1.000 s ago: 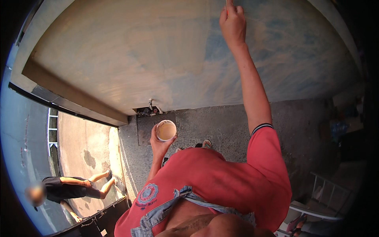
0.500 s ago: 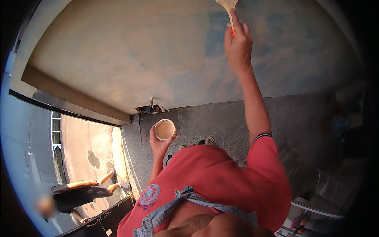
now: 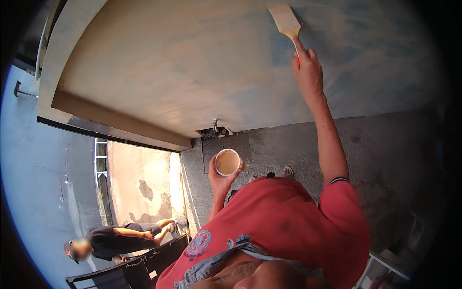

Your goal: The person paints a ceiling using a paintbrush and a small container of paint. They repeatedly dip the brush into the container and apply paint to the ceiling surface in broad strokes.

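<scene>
My brush [image 3: 286, 20] has dropped back into sight; my right hand [image 3: 307, 72] grips its handle against the wall [image 3: 159, 67]. My left hand [image 3: 220, 177] clasps the paint cup [image 3: 227, 162]. Blue patches still show, unevenly covered.

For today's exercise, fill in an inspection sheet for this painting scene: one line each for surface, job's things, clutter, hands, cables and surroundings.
Surface: wall, pale, with bluish patches on its right part.
Job's things: brush, bristles flat against the wall; cup, open, with tan liquid inside.
Clutter: tap in a recess at the wall's foot; white frame at the lower right.
Hands: right hand raised, gripping the brush handle; left hand holding the cup from below.
Cables: nothing seen.
Surroundings: grey rough floor; the person's feet in sandals; below the ledge, another person bent over on a lower level, and a white ladder.
</scene>
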A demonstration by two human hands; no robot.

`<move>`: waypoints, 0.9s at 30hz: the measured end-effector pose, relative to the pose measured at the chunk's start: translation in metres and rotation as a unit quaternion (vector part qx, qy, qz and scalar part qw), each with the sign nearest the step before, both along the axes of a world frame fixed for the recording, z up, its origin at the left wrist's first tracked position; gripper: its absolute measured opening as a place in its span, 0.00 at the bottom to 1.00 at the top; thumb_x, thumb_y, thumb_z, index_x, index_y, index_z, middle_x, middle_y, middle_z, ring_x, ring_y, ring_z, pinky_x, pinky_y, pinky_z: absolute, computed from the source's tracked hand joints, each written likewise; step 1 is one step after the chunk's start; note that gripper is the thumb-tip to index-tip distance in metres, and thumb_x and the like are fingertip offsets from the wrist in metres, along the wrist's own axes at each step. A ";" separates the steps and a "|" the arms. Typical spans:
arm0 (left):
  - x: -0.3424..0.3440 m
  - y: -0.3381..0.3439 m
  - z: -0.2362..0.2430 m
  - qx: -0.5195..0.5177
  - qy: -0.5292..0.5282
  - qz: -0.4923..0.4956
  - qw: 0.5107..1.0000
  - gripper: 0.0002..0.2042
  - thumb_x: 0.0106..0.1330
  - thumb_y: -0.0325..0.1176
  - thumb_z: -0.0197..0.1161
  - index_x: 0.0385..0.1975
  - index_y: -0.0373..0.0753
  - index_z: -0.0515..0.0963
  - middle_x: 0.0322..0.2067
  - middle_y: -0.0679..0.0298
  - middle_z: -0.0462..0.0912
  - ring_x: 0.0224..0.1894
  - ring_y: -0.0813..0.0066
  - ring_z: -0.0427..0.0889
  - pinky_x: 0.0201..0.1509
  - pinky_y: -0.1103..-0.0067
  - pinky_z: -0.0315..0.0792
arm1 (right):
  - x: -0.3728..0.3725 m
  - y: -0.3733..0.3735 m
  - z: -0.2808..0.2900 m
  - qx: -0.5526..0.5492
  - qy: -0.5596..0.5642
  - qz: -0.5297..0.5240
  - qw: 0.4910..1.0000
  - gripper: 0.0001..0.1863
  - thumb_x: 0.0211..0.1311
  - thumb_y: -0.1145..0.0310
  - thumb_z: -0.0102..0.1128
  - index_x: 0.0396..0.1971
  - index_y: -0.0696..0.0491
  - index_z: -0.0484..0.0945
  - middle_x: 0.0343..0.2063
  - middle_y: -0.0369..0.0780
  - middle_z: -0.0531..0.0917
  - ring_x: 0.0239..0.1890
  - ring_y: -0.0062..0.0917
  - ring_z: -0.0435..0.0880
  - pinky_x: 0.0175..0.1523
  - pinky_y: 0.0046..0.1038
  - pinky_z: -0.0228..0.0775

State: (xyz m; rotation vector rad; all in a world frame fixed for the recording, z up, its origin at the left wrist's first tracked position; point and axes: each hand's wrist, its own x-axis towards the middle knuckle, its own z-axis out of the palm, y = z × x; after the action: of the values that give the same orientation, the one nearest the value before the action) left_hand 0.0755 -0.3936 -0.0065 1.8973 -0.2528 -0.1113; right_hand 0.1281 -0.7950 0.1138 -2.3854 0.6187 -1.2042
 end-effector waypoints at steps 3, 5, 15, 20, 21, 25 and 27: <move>0.002 0.002 0.001 -0.016 0.003 -0.010 1.000 0.46 0.44 0.33 0.86 0.64 0.33 0.67 0.57 0.55 0.79 0.60 0.64 0.79 0.65 0.70 0.73 | -0.025 0.000 -0.093 0.069 0.145 0.011 0.987 0.29 0.71 0.73 0.55 0.72 0.46 0.68 0.36 0.46 0.76 0.32 0.36 0.82 0.39 0.38 0.78; 0.005 0.004 0.002 0.005 -0.002 -0.018 1.000 0.46 0.44 0.33 0.86 0.65 0.33 0.66 0.57 0.54 0.79 0.60 0.64 0.79 0.65 0.69 0.73 | -0.040 0.000 -0.159 0.117 0.243 0.026 0.962 0.29 0.71 0.73 0.55 0.72 0.51 0.67 0.39 0.48 0.76 0.35 0.38 0.84 0.41 0.38 0.79; 0.023 -0.016 0.010 0.061 0.000 -0.050 0.997 0.49 0.42 0.37 0.88 0.65 0.31 0.65 0.59 0.52 0.77 0.62 0.63 0.77 0.67 0.68 0.73 | -0.181 0.066 -0.395 0.375 0.344 -0.039 0.860 0.22 0.76 0.66 0.50 0.65 0.56 0.73 0.46 0.53 0.83 0.48 0.44 0.85 0.52 0.42 0.77; 0.023 -0.040 0.018 0.065 0.011 -0.079 0.995 0.51 0.43 0.35 0.87 0.67 0.31 0.61 0.60 0.52 0.76 0.63 0.63 0.77 0.68 0.68 0.72 | -0.253 0.097 -0.434 0.460 0.248 -0.110 0.846 0.26 0.81 0.57 0.38 0.66 0.59 0.73 0.50 0.55 0.83 0.53 0.47 0.83 0.56 0.41 0.74; 0.023 -0.042 0.018 0.075 0.011 -0.079 0.994 0.51 0.43 0.35 0.87 0.67 0.31 0.61 0.60 0.52 0.76 0.63 0.63 0.77 0.68 0.67 0.72 | -0.263 0.102 -0.440 0.476 0.228 -0.132 0.839 0.25 0.81 0.58 0.39 0.60 0.62 0.75 0.46 0.55 0.83 0.50 0.49 0.83 0.53 0.43 0.73; 0.020 -0.048 0.021 0.090 0.019 -0.076 0.993 0.52 0.43 0.37 0.88 0.68 0.31 0.60 0.62 0.52 0.75 0.65 0.63 0.75 0.69 0.67 0.71 | -0.313 0.103 -0.507 0.505 0.216 -0.165 0.819 0.21 0.79 0.59 0.42 0.47 0.63 0.76 0.38 0.51 0.79 0.40 0.43 0.80 0.44 0.40 0.71; 0.015 -0.047 0.024 0.094 0.026 -0.056 0.994 0.52 0.43 0.37 0.88 0.68 0.31 0.60 0.62 0.52 0.74 0.65 0.62 0.75 0.70 0.67 0.70 | -0.351 0.095 -0.574 0.512 0.202 -0.138 0.824 0.18 0.78 0.57 0.44 0.41 0.58 0.74 0.28 0.39 0.72 0.27 0.25 0.72 0.32 0.31 0.65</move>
State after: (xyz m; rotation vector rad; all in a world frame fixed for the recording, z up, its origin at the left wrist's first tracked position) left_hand 0.0906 -0.4402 0.0176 2.0632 -0.3222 -0.2679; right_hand -0.2229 -0.7001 -0.4602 -1.5926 1.3580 -0.2339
